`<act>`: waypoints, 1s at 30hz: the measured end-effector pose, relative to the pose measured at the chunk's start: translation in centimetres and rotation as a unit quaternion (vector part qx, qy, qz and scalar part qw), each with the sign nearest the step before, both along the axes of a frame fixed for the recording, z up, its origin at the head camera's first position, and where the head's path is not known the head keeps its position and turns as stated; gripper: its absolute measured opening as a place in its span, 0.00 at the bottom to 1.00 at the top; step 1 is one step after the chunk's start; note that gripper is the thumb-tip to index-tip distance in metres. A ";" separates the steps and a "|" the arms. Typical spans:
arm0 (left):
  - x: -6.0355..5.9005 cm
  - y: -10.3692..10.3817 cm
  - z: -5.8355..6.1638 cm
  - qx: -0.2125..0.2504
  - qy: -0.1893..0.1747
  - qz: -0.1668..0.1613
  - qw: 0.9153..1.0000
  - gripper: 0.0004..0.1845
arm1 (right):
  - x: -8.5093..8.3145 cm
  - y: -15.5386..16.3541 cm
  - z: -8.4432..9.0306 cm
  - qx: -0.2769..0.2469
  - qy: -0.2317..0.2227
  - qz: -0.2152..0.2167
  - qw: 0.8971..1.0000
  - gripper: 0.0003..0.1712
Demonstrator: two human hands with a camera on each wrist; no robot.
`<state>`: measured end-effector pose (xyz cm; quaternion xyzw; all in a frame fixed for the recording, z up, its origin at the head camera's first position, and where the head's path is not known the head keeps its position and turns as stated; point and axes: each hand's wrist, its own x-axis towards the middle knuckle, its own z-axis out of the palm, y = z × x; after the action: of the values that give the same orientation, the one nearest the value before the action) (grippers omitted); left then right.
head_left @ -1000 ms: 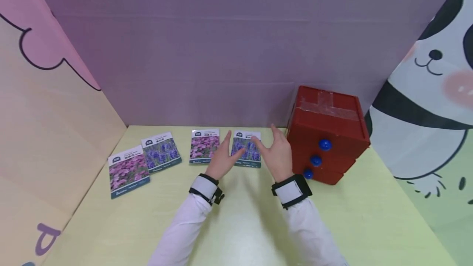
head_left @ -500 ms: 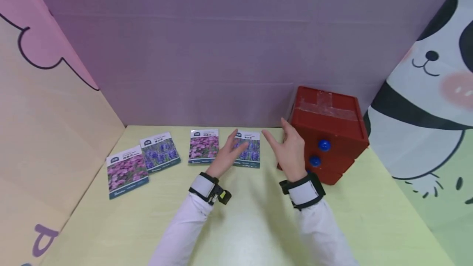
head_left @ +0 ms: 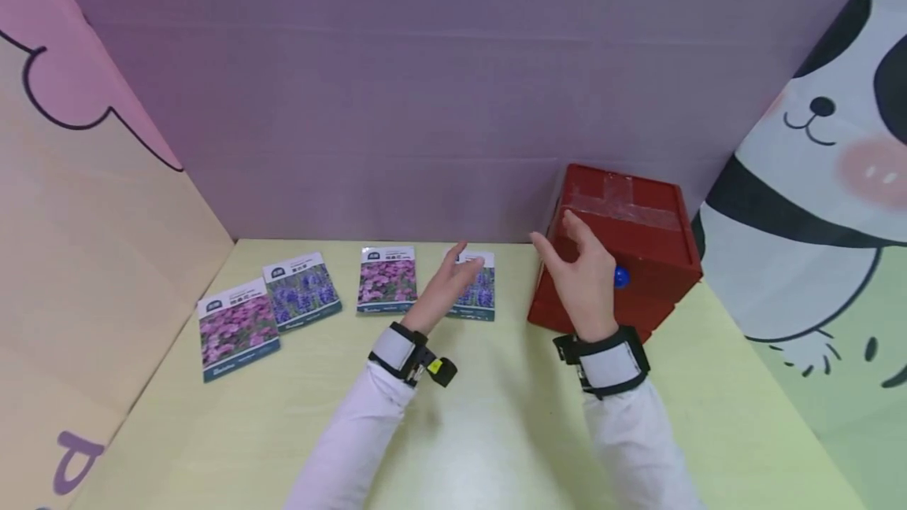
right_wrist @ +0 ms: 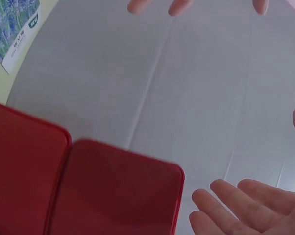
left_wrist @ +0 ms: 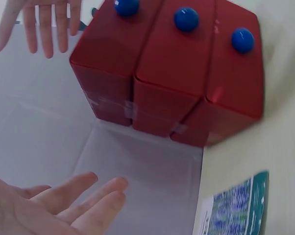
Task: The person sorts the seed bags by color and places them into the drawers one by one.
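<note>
My left hand (head_left: 442,290) hovers over the table, fingers extended and holding nothing, partly covering a packet with purple flowers (head_left: 482,293). My right hand (head_left: 584,282) is raised in front of a red drawer box (head_left: 638,215), thumb apart from the fingers, with nothing in its grasp. It hides part of the box's front and all but one blue knob (head_left: 621,277) in the head view. The left wrist view shows three stacked red drawers (left_wrist: 172,58), each with a round blue knob. The right wrist view shows the red box (right_wrist: 118,186) beside the right fingers (right_wrist: 221,196).
Left of the hands lie a pink-flower packet (head_left: 386,282), another purple-flower packet (head_left: 303,290) and a larger-looking pink-flower packet (head_left: 239,329) on the pale table (head_left: 283,431). A purple-grey wall (head_left: 354,101) stands behind. A panda-printed panel (head_left: 801,203) borders the right.
My right hand has moved right, from beside the red box to in front of it. The left hand has shifted slightly right over the purple-flower packet. The packets and box stay in place.
</note>
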<state>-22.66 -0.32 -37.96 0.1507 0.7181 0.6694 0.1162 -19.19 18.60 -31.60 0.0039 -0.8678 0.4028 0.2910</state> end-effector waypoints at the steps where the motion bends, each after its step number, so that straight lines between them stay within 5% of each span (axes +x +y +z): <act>1: 0.0 0.1 0.1 0.009 -0.007 -0.003 1.000 0.37 | 0.0 0.2 0.1 -0.003 0.000 -0.002 1.000 0.39; 13: 0.3 0.1 0.9 0.100 -0.056 -0.040 0.993 0.37 | 0.2 3.3 1.5 -0.020 0.003 -0.011 1.000 0.36; 18: 0.3 0.6 1.0 0.131 -0.079 -0.032 0.988 0.38 | 0.6 4.8 2.0 -0.020 0.004 -0.037 0.999 0.35; 30: 0.4 2.9 1.1 0.233 -0.162 -0.022 0.959 0.31 | 1.1 8.4 2.7 -0.018 0.001 -0.089 0.996 0.34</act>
<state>-22.28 2.62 -36.82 0.0790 0.5105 0.8308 0.2071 -18.09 26.99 -28.91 -0.0778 -0.8569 0.3909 0.3269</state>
